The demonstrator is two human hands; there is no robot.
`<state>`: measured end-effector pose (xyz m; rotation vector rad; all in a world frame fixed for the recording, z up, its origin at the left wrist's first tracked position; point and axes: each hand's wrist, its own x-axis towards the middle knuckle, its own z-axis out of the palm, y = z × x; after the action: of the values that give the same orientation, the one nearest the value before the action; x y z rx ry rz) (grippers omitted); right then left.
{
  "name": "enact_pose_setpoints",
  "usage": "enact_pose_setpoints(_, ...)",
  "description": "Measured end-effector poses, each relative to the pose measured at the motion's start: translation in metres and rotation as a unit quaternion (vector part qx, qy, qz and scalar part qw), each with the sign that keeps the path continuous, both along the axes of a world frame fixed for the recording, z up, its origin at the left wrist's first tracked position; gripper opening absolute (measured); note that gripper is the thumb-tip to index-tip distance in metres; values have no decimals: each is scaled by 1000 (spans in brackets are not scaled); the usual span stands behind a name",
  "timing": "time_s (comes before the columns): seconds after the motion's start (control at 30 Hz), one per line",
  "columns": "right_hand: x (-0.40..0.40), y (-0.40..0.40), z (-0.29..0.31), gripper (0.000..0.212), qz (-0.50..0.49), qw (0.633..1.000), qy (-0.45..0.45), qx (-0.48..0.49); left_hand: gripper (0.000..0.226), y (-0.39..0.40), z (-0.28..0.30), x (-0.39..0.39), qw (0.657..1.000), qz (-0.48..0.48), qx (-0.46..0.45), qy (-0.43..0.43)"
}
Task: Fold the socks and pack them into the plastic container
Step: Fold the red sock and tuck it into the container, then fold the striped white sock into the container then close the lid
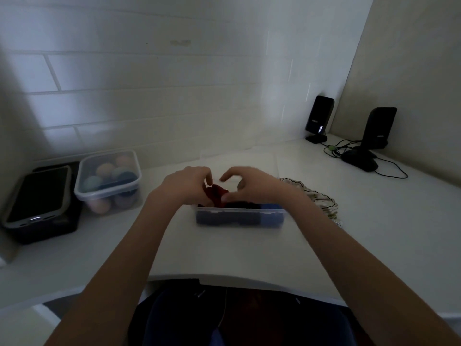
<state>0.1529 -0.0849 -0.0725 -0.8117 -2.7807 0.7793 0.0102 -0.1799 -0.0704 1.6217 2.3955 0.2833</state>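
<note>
Both hands are working over the far left part of the plastic container point(239, 217). The left hand point(185, 187) is curling its fingers around a dark red sock point(216, 193), gripping the near side of the bundle. The right hand point(252, 187) is meeting it from the other side, its lower fingers pressing into the same sock while the forefinger and thumb are arching open above it. The sock is sitting bunched between them, just above the container's rim; whether it is already rolled tight or only half folded is hard to tell, since the fingers are covering most of it.

The container is lying on the desk point(224, 250) in front of the person. Through its clear near wall dark bundles are showing on the left and middle and a blue bundle point(273, 213) at the right end, so the packing is looking well advanced, with this red one apparently going into the remaining space. Just right of the container a pale patterned cloth heap point(316, 198) is lying on the desk; it may be more socks waiting, but blur is making that uncertain. The far side of the container is being hidden by the hands.

At the left a second tub point(108, 182) is holding coloured balls, indistinct in the dim light.
</note>
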Motion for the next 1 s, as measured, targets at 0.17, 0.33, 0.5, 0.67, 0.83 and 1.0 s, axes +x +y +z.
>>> enact_pose_setpoints(0.17,49,30,5,14,-133,968,210,-14,40,-4,13,-2,998,3,55,4)
enact_pose_setpoints(0.33,82,55,-14,9,-240,952,181,52,28,6,13,26,983,-94,154,8)
enact_pose_setpoints(0.5,97,57,-33,10,-261,957,96,82,23,27,-2,62,971,-211,102,-38)
enact_pose_setpoints(0.67,107,63,-40,38,-298,948,-40,103,28,41,-9,71,972,-231,21,-37)
enact_pose_setpoints(0.83,105,65,-57,61,-272,956,-106,36,31,49,-12,74,975,-218,-16,-44)
enact_pose_setpoints(1.0,100,62,-62,67,-280,953,-104,57,33,53,-12,75,978,-205,-24,-41)
